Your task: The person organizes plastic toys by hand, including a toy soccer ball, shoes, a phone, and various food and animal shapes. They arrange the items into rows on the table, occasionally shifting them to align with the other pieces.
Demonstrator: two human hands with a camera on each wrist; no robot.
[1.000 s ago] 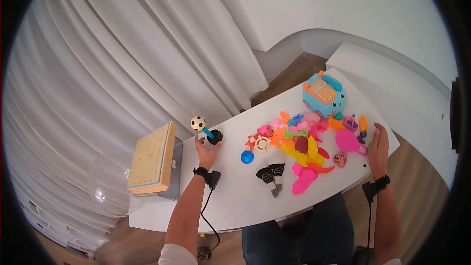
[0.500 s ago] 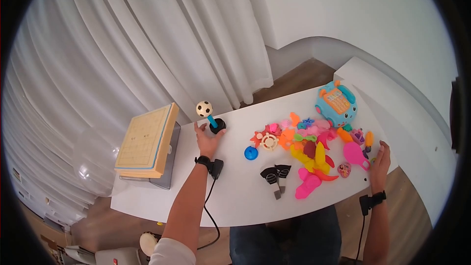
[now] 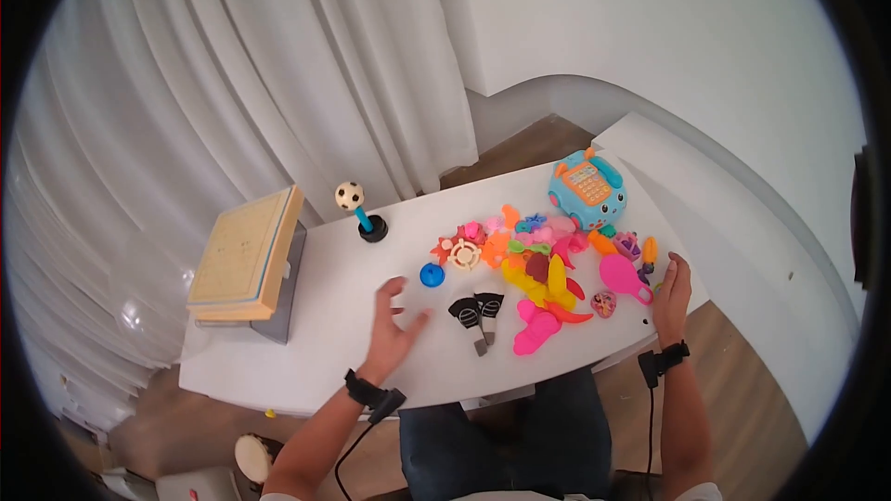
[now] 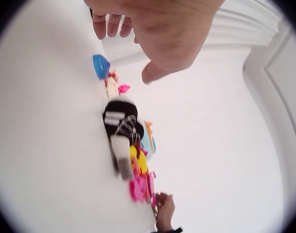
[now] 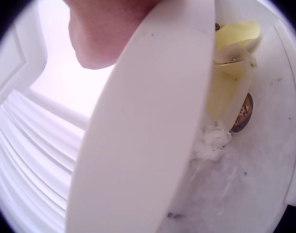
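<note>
Two socks (image 3: pixel 469 314) lie side by side on the white table (image 3: pixel 329 315), between the two hands and just to the right of the left hand (image 3: pixel 392 327). The left hand is clearly nearer; the right hand (image 3: pixel 674 300) is well apart, beyond the toys. The socks' long axis runs from the black ends, away from the person, to the grey ends, toward the table's near edge. The left thumb is the digit closest to the socks. A reach for them would likely be a short sideways move.

Hand state, left: fingers spread and lightly bent, thumb well apart, nothing held; the left wrist view shows a gap to the socks. Hand state, right: fingers extended at the table's right edge, beside the handle of the pink paddle (image 3: pixel 621 275); no held item is visible. Contact with the table cannot be confirmed.

Materials: the socks appear to be soft knit, black with white line markings, and should fold under a pinch. The blue toy (image 3: pixel 432 275), beyond the socks and to their left, is cone-shaped and looks like smooth plastic. The yellow toy (image 3: pixel 524 283) is curved and glossy; the pink toy (image 3: pixel 535 329) beside it has rounded lobes.
</note>
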